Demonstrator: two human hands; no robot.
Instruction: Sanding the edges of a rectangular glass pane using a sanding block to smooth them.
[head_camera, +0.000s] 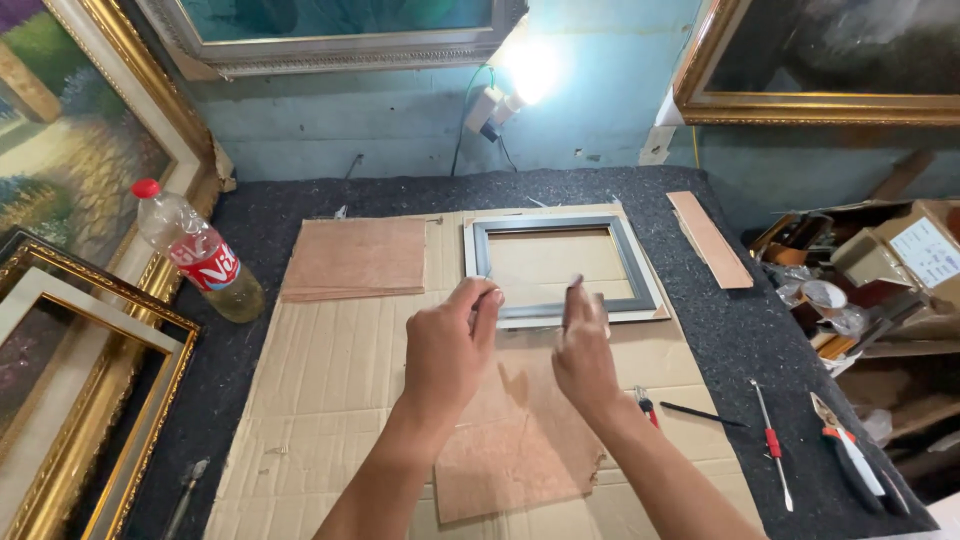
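Your left hand (447, 350) is hovering with thumb and forefinger pinched together, though whether anything tiny is sitting between them is too small to tell. Your right hand (583, 345) is hanging beside it, fingers raised and loosely parted, gripping nothing. Both are floating over the near edge of the small grey picture frame (556, 264), which is lying flat on the cardboard sheet (330, 370). A thin brown board (515, 440) is lying beneath your wrists.

Both bare forearms rise from six o'clock toward twelve. The left hand (447, 350) is loosely curled, thumb meeting its fingertips. At its three o'clock, the right hand (584, 345) stands edge-on, blurred, fingers pointing up.
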